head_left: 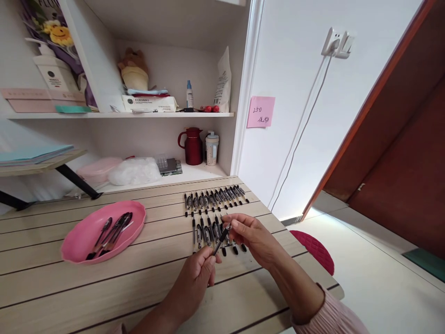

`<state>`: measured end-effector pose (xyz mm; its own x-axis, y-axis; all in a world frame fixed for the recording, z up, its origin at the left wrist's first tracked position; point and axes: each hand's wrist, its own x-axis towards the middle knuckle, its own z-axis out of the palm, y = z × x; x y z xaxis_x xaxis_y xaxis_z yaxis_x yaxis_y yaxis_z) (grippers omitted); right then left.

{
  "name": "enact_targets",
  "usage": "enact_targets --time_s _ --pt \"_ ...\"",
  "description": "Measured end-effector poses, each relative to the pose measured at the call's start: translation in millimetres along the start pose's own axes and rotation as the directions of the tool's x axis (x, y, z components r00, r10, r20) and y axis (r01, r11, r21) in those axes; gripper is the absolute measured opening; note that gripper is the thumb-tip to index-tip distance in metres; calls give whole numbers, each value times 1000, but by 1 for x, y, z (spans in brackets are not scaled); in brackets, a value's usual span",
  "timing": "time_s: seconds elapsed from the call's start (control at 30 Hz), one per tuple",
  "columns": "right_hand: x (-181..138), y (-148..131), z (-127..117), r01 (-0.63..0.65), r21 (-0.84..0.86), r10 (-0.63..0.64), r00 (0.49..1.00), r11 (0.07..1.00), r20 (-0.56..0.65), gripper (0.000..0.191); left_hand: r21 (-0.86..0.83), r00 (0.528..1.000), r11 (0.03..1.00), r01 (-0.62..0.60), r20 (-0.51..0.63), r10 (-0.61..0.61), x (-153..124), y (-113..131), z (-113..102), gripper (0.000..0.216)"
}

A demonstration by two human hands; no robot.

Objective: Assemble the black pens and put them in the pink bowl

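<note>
Over the near row of pens, my left hand (198, 274) is closed around the barrel of a black gel pen (221, 240), which is tilted up to the right. At the pen's upper end, the thumb and fingers of my right hand (255, 239) pinch around its tip. Under and behind my hands lies a row of black pens (207, 234), partly hidden by them. Farther back, a second row of pens (215, 198) lies side by side on the wooden table (163, 292). Several more pens (113, 234) rest in a pink scalloped dish (141, 208) on the left.
Behind the table, white shelves hold a dark red jug (193, 147), a light cup (212, 149) and a plastic bag (135, 171). A black-legged stand (78, 181) is at the left. A red round seat (314, 250) shows past the table's right edge.
</note>
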<state>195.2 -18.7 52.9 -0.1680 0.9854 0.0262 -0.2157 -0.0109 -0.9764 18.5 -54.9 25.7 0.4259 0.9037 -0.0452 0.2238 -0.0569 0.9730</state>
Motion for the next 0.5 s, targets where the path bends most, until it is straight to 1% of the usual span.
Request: enact_targets --time_s 0.07,0.17,0.2,0.33,0.37,0.43,0.5 --pt "1 1 0 14 18 -14 1000 1000 -4 29 -6 1000 1000 3 3 -3 0 0 0 27" --pt "3 2 2 67 -10 -67 996 998 -55 25 -13 1000 1000 4 4 -4 0 -1 0 26" --pt "3 2 3 72 -12 -73 996 997 -55 25 -19 1000 1000 7 5 -7 1 -1 0 27" --pt "4 3 5 0 65 -3 999 998 40 29 -48 1000 999 23 17 -22 2 -2 -1 27" --pt "5 3 5 -10 77 7 999 997 42 28 -54 999 998 29 18 -29 2 -2 -1 27" --pt "6 5 5 9 77 -9 1000 997 -1 22 -64 999 997 37 20 -36 2 -4 -1 27" --pt "7 7 6 30 67 -29 999 997 -24 22 -78 999 996 35 22 -34 3 -5 -1 28"
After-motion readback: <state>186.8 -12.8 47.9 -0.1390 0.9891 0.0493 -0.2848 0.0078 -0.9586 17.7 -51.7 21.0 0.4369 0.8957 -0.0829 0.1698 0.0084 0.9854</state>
